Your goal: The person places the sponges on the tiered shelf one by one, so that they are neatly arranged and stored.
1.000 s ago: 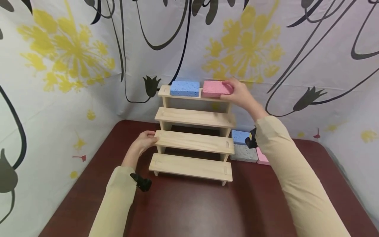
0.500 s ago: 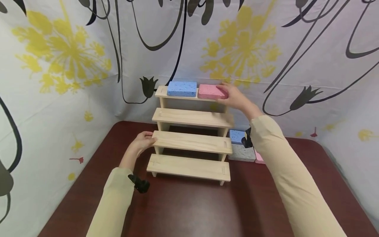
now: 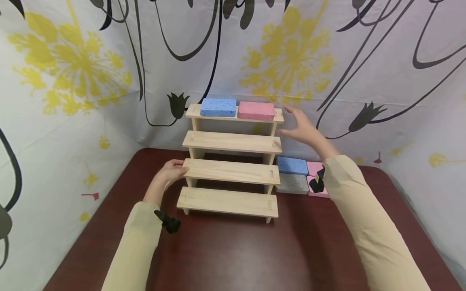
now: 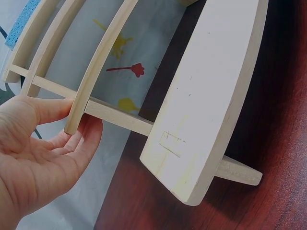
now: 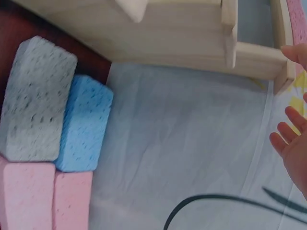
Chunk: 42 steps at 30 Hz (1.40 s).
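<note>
A four-step wooden shelf stands on the table. On its top step a blue sponge and a pink sponge lie side by side. My left hand pinches the left end of the second step from the bottom; in the left wrist view, the thumb of the left hand lies above that board and the fingers below. My right hand is just right of the top step, thumb and fingers spread and holding nothing. Part of the right hand shows at the edge of the right wrist view.
Right of the shelf, on the table, lie a grey sponge, a blue sponge and two pink sponges, packed together. A patterned cloth hangs behind and at the sides.
My right hand has let go of the pink sponge and moved off to the right. The pink sponge stays on the top step near the blue one. My left hand keeps its grip.
</note>
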{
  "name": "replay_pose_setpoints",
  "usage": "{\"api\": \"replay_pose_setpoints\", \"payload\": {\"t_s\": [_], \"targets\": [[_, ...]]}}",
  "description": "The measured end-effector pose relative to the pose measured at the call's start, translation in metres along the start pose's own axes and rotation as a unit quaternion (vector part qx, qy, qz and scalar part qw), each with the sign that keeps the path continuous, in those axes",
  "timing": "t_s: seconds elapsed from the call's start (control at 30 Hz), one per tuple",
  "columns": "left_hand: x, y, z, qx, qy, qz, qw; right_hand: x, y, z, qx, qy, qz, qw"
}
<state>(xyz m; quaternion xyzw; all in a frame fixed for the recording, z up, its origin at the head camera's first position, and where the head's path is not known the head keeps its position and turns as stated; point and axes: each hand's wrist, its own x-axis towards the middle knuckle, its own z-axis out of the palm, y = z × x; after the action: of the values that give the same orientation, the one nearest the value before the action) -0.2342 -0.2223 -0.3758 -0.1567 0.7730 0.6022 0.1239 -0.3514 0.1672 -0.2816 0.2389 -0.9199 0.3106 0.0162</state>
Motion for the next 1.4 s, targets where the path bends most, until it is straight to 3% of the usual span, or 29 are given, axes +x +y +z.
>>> {"api": "replay_pose_setpoints", "payload": {"t_s": [0.33,0.6,0.87,1.1,1.23,1.4], "targets": [[0.001,0.0,-0.004,-0.003,0.007,-0.01,0.9999,-0.03,0.027,-0.009,-0.002,-0.016,0.053,0.9985],[0.001,0.002,-0.009,-0.014,0.003,0.0,0.9999,-0.06,0.066,-0.012,-0.014,-0.039,0.076,0.9962],[0.002,0.003,-0.011,-0.023,-0.005,-0.01,0.9997,-0.102,0.107,0.004,0.001,-0.068,0.14,0.9878],[0.001,0.001,-0.011,-0.034,-0.009,-0.006,0.9994,-0.137,0.136,0.026,0.018,-0.069,0.188,0.9795],[0.001,-0.002,-0.008,-0.039,-0.01,-0.002,0.9992,-0.158,0.152,0.039,0.01,-0.08,0.191,0.9784],[0.002,-0.003,-0.003,-0.043,-0.013,-0.002,0.999,-0.178,0.167,0.053,-0.047,-0.084,0.176,0.9797]]}}
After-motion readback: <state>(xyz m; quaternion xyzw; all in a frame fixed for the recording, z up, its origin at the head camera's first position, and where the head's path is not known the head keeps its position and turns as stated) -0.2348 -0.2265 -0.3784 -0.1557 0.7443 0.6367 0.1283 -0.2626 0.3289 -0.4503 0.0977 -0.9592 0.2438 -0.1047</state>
